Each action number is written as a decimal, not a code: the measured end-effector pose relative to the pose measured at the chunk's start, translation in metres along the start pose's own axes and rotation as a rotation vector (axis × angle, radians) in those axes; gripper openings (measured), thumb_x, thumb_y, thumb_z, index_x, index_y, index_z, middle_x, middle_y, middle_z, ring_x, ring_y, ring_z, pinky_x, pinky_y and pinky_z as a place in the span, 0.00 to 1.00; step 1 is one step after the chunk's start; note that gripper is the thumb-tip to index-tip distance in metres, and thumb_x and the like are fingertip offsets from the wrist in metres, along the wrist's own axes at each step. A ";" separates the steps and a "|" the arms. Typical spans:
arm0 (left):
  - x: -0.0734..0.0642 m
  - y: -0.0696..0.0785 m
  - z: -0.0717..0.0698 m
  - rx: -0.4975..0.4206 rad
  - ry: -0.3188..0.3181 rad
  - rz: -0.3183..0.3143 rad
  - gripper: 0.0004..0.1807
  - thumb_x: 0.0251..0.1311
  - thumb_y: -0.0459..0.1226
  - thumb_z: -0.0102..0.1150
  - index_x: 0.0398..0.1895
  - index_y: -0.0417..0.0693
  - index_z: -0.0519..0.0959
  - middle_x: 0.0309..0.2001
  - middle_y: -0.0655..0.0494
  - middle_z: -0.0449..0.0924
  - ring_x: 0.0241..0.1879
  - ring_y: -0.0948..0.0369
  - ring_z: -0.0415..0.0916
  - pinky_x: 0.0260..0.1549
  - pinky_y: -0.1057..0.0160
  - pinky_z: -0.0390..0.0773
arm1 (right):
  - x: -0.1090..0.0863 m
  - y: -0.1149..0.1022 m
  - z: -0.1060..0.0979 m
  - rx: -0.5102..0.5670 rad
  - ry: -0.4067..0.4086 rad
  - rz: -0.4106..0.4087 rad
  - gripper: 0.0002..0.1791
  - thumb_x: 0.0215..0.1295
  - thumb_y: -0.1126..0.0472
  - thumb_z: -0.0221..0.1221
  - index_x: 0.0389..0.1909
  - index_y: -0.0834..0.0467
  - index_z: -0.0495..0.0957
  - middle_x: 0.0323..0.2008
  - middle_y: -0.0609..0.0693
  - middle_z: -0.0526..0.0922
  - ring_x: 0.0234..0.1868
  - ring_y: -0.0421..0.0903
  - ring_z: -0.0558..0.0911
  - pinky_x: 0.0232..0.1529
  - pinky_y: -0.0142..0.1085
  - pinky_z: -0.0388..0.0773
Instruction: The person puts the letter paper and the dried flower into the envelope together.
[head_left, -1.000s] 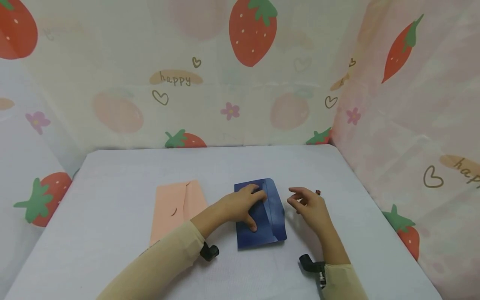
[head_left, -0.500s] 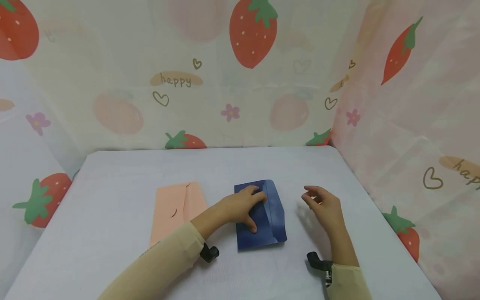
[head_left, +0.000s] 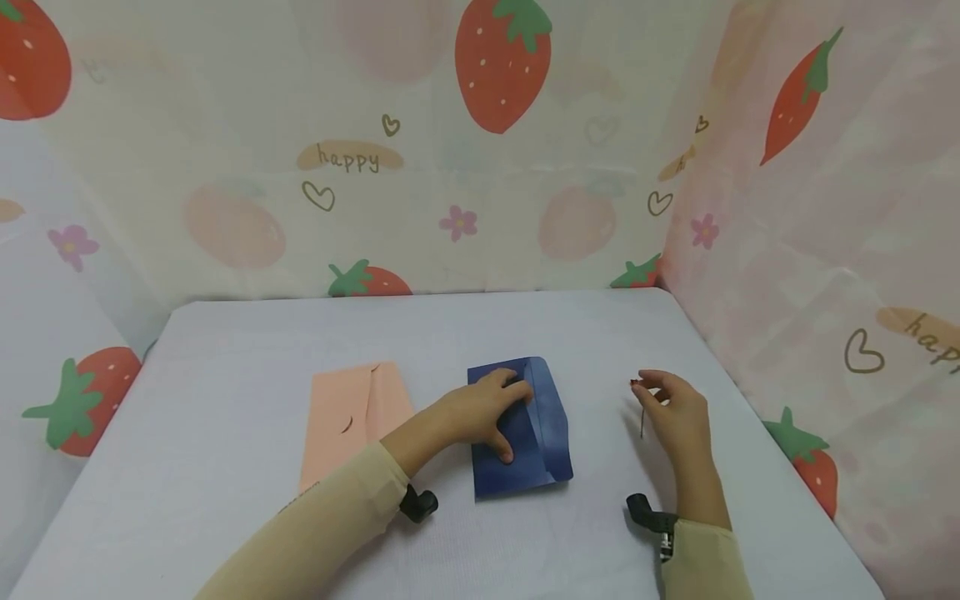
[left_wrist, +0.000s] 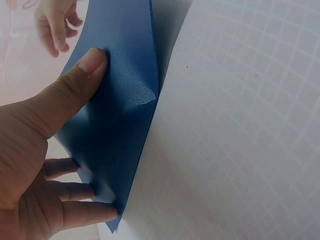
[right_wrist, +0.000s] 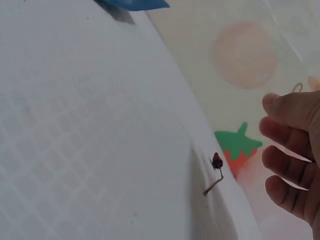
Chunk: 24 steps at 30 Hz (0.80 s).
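Observation:
A dark blue envelope (head_left: 498,479) lies on the table with its flap opened out to the right. My left hand (head_left: 483,408) rests on it, fingers spread and thumb laid on the paper; in the left wrist view the fingertips (left_wrist: 107,212) sit right at the envelope's edge. To the right, a small dark red dried flower (right_wrist: 217,161) with a thin bent stem lies on the white cloth. My right hand (head_left: 678,417) is just beside it, overlapping it in the head view. The right wrist view shows its fingers (right_wrist: 285,160) loosely bent, apart from the flower, holding nothing.
A peach envelope (head_left: 337,408) with a small curved mark lies left of the blue one, its lower part hidden by my left forearm. The white table (head_left: 247,350) meets strawberry-print cloth walls (head_left: 525,183) at the back and sides.
My right hand has moved right, away from the blue envelope, so the flower now shows at the left of its fingertips. My left hand and both envelopes have stayed in place.

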<state>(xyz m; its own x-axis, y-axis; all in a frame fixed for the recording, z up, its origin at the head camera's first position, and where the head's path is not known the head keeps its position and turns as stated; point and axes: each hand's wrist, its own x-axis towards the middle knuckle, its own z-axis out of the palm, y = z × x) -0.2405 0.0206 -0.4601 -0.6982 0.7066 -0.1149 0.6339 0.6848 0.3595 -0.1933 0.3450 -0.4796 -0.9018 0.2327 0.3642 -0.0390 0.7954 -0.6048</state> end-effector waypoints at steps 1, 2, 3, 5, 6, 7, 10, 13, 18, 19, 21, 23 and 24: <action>0.000 0.000 0.000 -0.001 0.000 0.001 0.46 0.40 0.57 0.82 0.64 0.66 0.68 0.78 0.45 0.56 0.74 0.47 0.62 0.60 0.43 0.77 | 0.000 0.002 0.000 -0.011 -0.002 0.010 0.15 0.69 0.57 0.66 0.54 0.57 0.84 0.46 0.53 0.89 0.41 0.48 0.82 0.34 0.32 0.73; 0.000 0.000 0.000 -0.001 0.000 0.002 0.46 0.40 0.57 0.82 0.64 0.65 0.68 0.78 0.45 0.56 0.75 0.47 0.62 0.61 0.43 0.77 | 0.000 0.003 -0.001 -0.015 -0.005 0.019 0.16 0.69 0.57 0.66 0.54 0.58 0.84 0.47 0.54 0.88 0.41 0.49 0.82 0.34 0.33 0.73; 0.000 0.000 0.001 -0.001 0.001 0.004 0.46 0.41 0.57 0.82 0.64 0.65 0.68 0.78 0.44 0.56 0.75 0.47 0.62 0.61 0.43 0.76 | 0.001 0.004 -0.002 -0.023 -0.010 0.033 0.16 0.69 0.57 0.66 0.54 0.58 0.84 0.47 0.55 0.88 0.42 0.50 0.82 0.35 0.34 0.73; 0.000 -0.001 0.001 -0.003 0.000 0.003 0.46 0.41 0.57 0.82 0.65 0.65 0.68 0.78 0.44 0.56 0.75 0.46 0.61 0.61 0.42 0.76 | 0.001 0.008 -0.002 -0.041 -0.022 0.061 0.16 0.70 0.57 0.65 0.55 0.59 0.84 0.47 0.56 0.88 0.43 0.52 0.82 0.36 0.36 0.74; 0.000 0.000 0.001 -0.003 -0.001 0.004 0.47 0.41 0.57 0.82 0.65 0.65 0.68 0.78 0.44 0.56 0.75 0.46 0.61 0.61 0.42 0.76 | 0.002 0.009 -0.002 -0.047 -0.032 0.079 0.16 0.70 0.57 0.65 0.55 0.59 0.83 0.47 0.56 0.87 0.44 0.53 0.82 0.37 0.38 0.74; 0.000 0.000 0.001 -0.002 -0.001 0.004 0.47 0.41 0.57 0.82 0.65 0.65 0.68 0.78 0.44 0.56 0.75 0.46 0.61 0.61 0.42 0.76 | 0.003 0.011 -0.002 -0.050 -0.042 0.094 0.16 0.70 0.57 0.65 0.55 0.59 0.83 0.47 0.56 0.87 0.45 0.53 0.82 0.38 0.39 0.74; 0.000 -0.001 0.000 -0.001 0.001 0.002 0.47 0.40 0.57 0.82 0.65 0.65 0.68 0.78 0.44 0.56 0.75 0.46 0.61 0.61 0.42 0.77 | 0.004 0.014 -0.002 -0.063 -0.076 0.130 0.18 0.70 0.56 0.64 0.56 0.60 0.83 0.48 0.58 0.86 0.49 0.57 0.81 0.45 0.47 0.76; 0.000 -0.001 0.000 -0.003 0.004 0.000 0.47 0.40 0.57 0.82 0.65 0.65 0.68 0.78 0.44 0.56 0.75 0.46 0.62 0.60 0.42 0.77 | 0.006 0.016 -0.002 -0.063 -0.107 0.152 0.19 0.70 0.55 0.63 0.56 0.61 0.82 0.48 0.61 0.85 0.53 0.61 0.80 0.50 0.53 0.75; 0.000 -0.001 0.001 -0.011 0.002 0.000 0.47 0.40 0.57 0.82 0.65 0.65 0.68 0.78 0.45 0.55 0.75 0.46 0.62 0.61 0.42 0.77 | 0.003 0.015 0.000 -0.083 -0.128 0.174 0.21 0.69 0.54 0.64 0.55 0.64 0.82 0.46 0.61 0.85 0.50 0.61 0.80 0.47 0.52 0.75; 0.001 -0.001 0.001 -0.009 0.002 0.000 0.46 0.40 0.58 0.82 0.64 0.66 0.68 0.78 0.45 0.56 0.75 0.46 0.62 0.61 0.42 0.77 | 0.003 0.015 0.001 -0.091 -0.128 0.175 0.21 0.69 0.54 0.64 0.55 0.64 0.82 0.45 0.61 0.86 0.49 0.60 0.81 0.46 0.52 0.75; 0.001 -0.001 0.001 -0.007 -0.001 0.001 0.46 0.40 0.58 0.82 0.64 0.66 0.67 0.78 0.45 0.56 0.74 0.47 0.62 0.61 0.43 0.77 | 0.002 0.016 0.003 -0.109 -0.125 0.187 0.21 0.69 0.53 0.64 0.55 0.64 0.83 0.44 0.61 0.86 0.46 0.58 0.81 0.43 0.50 0.75; 0.001 -0.001 0.000 -0.005 -0.004 0.003 0.46 0.40 0.58 0.82 0.64 0.66 0.67 0.78 0.45 0.56 0.74 0.47 0.62 0.61 0.43 0.77 | 0.002 0.018 0.006 -0.121 -0.120 0.222 0.21 0.68 0.52 0.64 0.55 0.63 0.83 0.44 0.60 0.86 0.46 0.58 0.81 0.44 0.51 0.74; 0.001 -0.001 0.000 -0.004 -0.006 0.003 0.46 0.40 0.58 0.82 0.64 0.66 0.67 0.78 0.45 0.56 0.74 0.47 0.62 0.61 0.43 0.77 | 0.002 0.019 0.007 -0.123 -0.121 0.238 0.22 0.69 0.51 0.64 0.55 0.62 0.83 0.45 0.60 0.86 0.47 0.59 0.81 0.46 0.53 0.73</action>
<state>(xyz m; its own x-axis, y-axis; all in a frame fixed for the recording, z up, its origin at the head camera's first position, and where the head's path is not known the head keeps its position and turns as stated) -0.2418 0.0206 -0.4604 -0.6945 0.7096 -0.1194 0.6343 0.6820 0.3640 -0.1990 0.3567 -0.4958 -0.9244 0.3582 0.1312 0.2254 0.7903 -0.5697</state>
